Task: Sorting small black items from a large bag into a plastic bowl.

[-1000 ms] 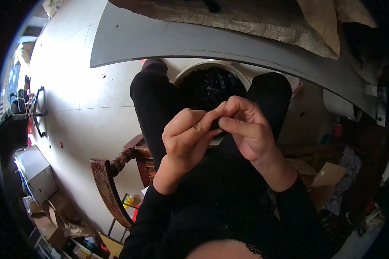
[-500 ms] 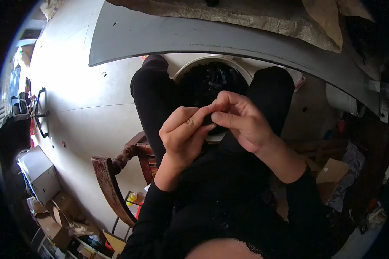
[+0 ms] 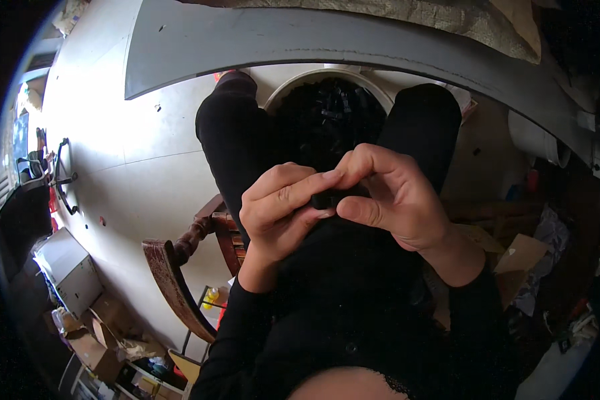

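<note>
Above my lap, a small black piece (image 3: 323, 199) sits between my two hands, much of it hidden by fingers. My left hand (image 3: 273, 212) is closed, pinching the left end of this piece between thumb and fingers. From the other side my right hand (image 3: 407, 200) curls round it, index finger bent over the top and thumb below. Just beyond the hands, between my knees, stands a round pale tub (image 3: 277, 95) holding many dark black pieces (image 3: 333, 117). The exact kind of piece is too dark to make out.
A grey tabletop edge (image 3: 213, 57) arches across the far side, with a brown woven sack (image 3: 433, 23) on it. Wooden chair arm (image 3: 173, 287) lies to my left. Cardboard boxes (image 3: 93, 353) and a white box (image 3: 67, 270) stand lower left; an open carton (image 3: 523, 257) is at right.
The view has shifted slightly. My right thumb has moved down and away from my right index finger, and more of the black piece shows between my hands.
</note>
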`<state>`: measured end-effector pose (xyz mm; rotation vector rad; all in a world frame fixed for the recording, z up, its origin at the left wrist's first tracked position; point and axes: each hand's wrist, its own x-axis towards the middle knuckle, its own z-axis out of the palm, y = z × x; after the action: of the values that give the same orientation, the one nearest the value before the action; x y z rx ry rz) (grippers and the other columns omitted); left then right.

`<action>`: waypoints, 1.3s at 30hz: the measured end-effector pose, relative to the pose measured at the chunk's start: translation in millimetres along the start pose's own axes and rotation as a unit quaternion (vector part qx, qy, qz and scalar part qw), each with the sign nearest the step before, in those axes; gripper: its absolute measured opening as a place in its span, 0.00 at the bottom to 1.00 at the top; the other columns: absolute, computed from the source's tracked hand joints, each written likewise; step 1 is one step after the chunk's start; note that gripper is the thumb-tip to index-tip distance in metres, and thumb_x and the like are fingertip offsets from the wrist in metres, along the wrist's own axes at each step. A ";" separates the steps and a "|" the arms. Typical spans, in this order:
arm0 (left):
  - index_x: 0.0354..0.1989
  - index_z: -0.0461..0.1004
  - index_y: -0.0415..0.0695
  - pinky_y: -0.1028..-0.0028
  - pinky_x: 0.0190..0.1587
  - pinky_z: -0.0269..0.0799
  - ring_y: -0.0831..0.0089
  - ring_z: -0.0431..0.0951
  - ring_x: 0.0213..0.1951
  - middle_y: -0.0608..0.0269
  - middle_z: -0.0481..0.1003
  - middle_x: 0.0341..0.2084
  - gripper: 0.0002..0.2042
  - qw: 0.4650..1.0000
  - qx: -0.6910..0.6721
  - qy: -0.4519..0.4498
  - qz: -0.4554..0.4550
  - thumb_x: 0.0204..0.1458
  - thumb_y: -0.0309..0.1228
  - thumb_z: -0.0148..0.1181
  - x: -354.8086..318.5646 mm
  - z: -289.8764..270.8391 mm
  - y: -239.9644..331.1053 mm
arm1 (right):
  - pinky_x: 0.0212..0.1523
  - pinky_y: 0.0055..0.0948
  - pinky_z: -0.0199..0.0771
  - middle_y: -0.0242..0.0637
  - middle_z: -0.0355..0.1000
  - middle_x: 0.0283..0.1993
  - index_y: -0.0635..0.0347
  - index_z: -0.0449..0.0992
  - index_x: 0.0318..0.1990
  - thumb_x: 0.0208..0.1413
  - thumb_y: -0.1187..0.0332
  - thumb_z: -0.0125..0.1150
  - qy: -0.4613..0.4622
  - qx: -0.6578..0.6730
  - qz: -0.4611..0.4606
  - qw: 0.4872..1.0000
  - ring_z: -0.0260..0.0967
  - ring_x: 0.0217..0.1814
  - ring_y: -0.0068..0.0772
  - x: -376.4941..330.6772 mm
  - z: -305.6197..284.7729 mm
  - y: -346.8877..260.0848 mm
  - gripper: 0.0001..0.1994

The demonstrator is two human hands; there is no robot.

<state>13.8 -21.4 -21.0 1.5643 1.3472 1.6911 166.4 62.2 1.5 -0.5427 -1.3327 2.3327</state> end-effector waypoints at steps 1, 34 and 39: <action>0.37 0.76 0.35 0.77 0.27 0.67 0.68 0.73 0.26 0.56 0.72 0.25 0.16 1.000 -0.007 -0.002 0.013 0.38 0.28 0.64 -0.2 0.1 -1.2 | 0.43 0.22 0.62 0.33 0.66 0.37 0.62 0.68 0.33 0.48 0.73 0.61 0.002 0.000 0.002 1.000 0.62 0.40 0.21 -0.1 0.2 -0.4 0.08; 0.34 0.75 0.35 0.75 0.20 0.64 0.68 0.70 0.20 0.59 0.69 0.21 0.17 0.978 0.152 -0.085 -0.110 0.29 0.19 0.64 -60.4 6.6 16.4 | 0.42 0.20 0.64 0.32 0.69 0.35 0.58 0.69 0.33 0.51 0.76 0.54 0.132 0.319 0.157 0.925 0.65 0.38 0.21 -43.3 20.7 68.8 0.03; 0.39 0.75 0.36 0.77 0.33 0.67 0.71 0.73 0.30 0.57 0.74 0.29 0.15 0.975 0.003 -0.068 -0.212 0.42 0.29 0.63 -49.4 2.2 18.0 | 0.36 0.15 0.61 0.27 0.62 0.32 0.62 0.68 0.35 0.53 0.70 0.57 0.102 0.075 0.109 0.986 0.59 0.34 0.13 -39.4 17.1 41.2 0.07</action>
<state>32.6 -69.9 -28.9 1.2553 1.4866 1.2982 184.8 10.3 -21.1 -0.8931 -1.0406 2.4450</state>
